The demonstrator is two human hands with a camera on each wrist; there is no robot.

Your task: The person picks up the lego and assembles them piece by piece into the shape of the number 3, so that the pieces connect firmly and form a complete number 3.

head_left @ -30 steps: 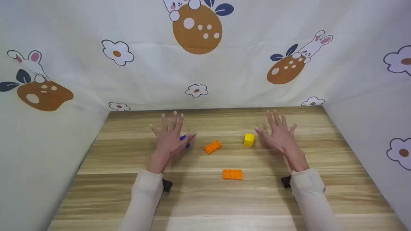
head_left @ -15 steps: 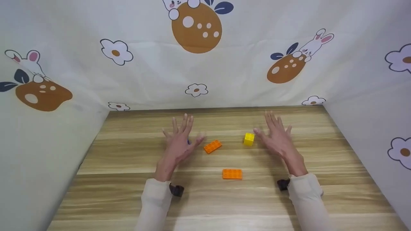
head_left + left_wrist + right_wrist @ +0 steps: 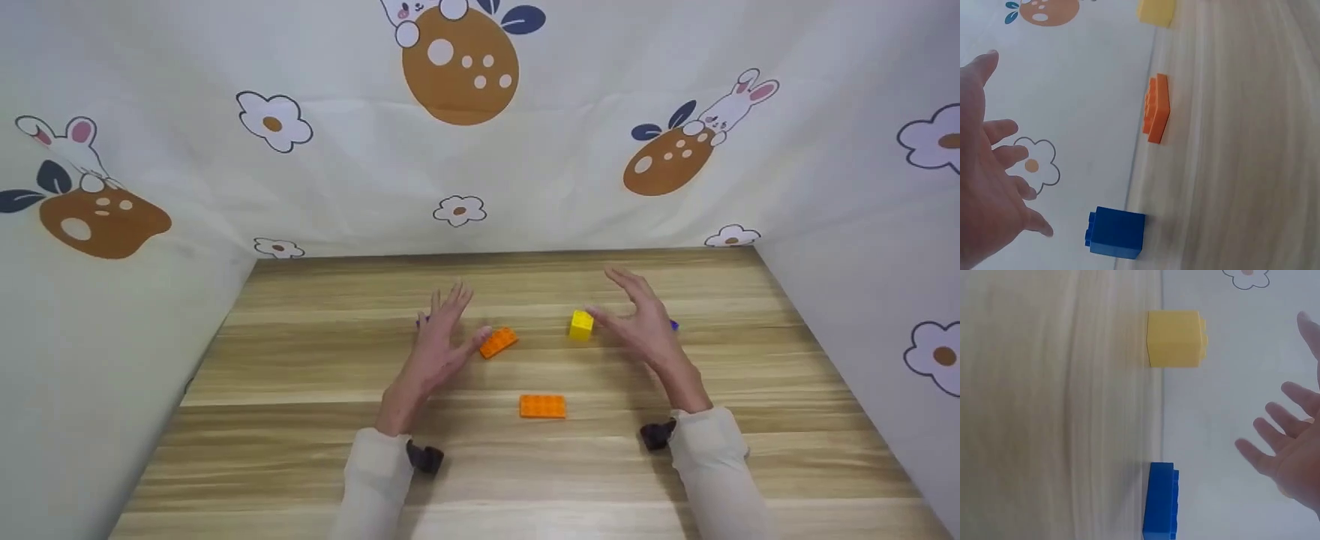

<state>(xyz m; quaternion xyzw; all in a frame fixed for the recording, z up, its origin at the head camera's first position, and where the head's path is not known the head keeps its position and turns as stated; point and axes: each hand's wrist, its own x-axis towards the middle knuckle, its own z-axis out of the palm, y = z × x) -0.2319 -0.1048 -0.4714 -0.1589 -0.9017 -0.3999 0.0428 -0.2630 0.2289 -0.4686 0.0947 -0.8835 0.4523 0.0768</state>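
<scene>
While the left grip (image 3: pixel 441 345) is loose near a blue block (image 3: pixel 1116 232) and an orange block (image 3: pixel 499 343), the loose right grip (image 3: pixel 643 328) is by a yellow block (image 3: pixel 580 325) and another blue block (image 3: pixel 1158 502); one more orange block (image 3: pixel 542 406) lies nearer on the tabletop (image 3: pixel 255 450)

Left hand (image 3: pixel 436 346) and right hand (image 3: pixel 646 330) raised, relaxed

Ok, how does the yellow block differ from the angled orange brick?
The yellow block is tall and compact; the angled orange brick is flat and oblong. The yellow block is nearer the right hand, the angled orange brick nearer the left hand. Both have studs facing up.
</scene>
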